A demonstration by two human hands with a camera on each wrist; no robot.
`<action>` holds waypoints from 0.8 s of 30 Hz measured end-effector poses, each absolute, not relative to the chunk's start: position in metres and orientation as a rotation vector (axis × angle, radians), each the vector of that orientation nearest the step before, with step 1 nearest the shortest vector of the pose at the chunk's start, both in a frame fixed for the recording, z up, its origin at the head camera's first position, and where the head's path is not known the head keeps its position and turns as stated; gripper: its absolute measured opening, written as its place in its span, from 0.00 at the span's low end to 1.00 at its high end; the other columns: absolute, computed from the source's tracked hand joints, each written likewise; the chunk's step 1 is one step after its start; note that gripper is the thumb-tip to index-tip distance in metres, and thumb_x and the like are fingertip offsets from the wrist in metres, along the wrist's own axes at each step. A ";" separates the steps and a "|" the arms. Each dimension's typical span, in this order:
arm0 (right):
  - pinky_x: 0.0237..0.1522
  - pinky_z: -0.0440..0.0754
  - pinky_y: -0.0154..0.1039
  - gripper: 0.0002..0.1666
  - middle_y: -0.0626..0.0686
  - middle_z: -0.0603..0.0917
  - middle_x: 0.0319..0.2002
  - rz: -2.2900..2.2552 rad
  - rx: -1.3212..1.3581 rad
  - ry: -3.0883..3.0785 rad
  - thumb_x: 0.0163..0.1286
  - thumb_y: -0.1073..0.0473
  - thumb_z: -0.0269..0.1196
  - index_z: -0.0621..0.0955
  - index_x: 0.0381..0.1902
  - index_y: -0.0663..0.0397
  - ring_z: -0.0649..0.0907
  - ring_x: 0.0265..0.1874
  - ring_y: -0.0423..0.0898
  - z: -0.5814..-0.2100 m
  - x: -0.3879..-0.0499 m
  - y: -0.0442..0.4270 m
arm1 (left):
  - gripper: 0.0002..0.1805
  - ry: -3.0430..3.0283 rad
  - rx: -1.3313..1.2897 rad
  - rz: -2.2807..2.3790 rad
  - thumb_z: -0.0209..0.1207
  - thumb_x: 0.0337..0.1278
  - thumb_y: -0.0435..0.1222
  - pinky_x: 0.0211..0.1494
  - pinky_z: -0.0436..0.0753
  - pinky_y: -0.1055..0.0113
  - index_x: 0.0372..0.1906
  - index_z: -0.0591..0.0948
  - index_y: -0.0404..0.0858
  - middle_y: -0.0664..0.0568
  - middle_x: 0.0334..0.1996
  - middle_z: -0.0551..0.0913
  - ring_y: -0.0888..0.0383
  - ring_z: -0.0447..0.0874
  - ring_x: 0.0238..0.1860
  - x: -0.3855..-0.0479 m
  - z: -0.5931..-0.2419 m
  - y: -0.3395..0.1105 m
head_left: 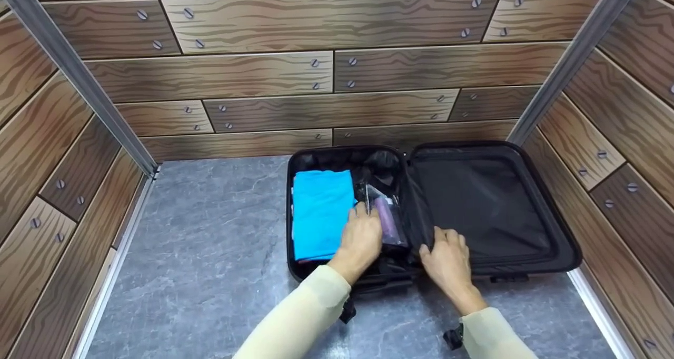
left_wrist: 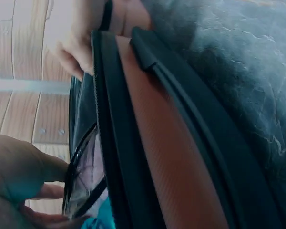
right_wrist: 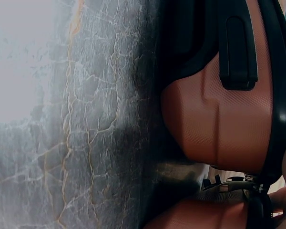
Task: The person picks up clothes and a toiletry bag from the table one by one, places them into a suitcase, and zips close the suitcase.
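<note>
An opened suitcase (head_left: 558,243) lies flat on the floor, black inside and orange-brown on its outer shell (right_wrist: 219,124). Folded bright blue cloth (head_left: 321,211) fills the left part of its left half. To the right of the cloth is a clear pouch (head_left: 394,232) with a purple item inside. My left hand (head_left: 362,238) reaches into that half and pinches the black-trimmed edge of the pouch; the left wrist view shows thumb and fingers at this edge. Over the middle of the case, my right hand (head_left: 448,259) grips the black fabric divider (head_left: 418,201) near the hinge.
Grey marble-patterned floor (head_left: 210,243) extends to the left of the case. Wood-print walls (head_left: 263,75) stand behind and on both sides, with metal posts (head_left: 568,59) at the corners. The case's right half reaches close to the right wall.
</note>
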State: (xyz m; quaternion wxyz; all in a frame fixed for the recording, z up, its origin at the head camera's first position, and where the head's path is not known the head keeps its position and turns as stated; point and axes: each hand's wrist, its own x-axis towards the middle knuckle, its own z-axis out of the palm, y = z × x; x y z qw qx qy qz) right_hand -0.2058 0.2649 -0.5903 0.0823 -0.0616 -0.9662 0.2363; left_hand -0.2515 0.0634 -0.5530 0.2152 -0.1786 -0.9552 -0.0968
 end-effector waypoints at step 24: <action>0.69 0.66 0.68 0.37 0.74 0.74 0.64 0.684 -0.184 -2.909 0.75 0.54 0.61 0.71 0.72 0.75 0.71 0.64 0.71 -0.590 -0.206 0.266 | 0.31 -3.103 -0.684 0.293 0.55 0.72 0.62 0.81 0.48 0.29 0.66 0.84 0.48 0.51 0.69 0.81 0.45 0.55 0.84 -0.247 -0.554 0.056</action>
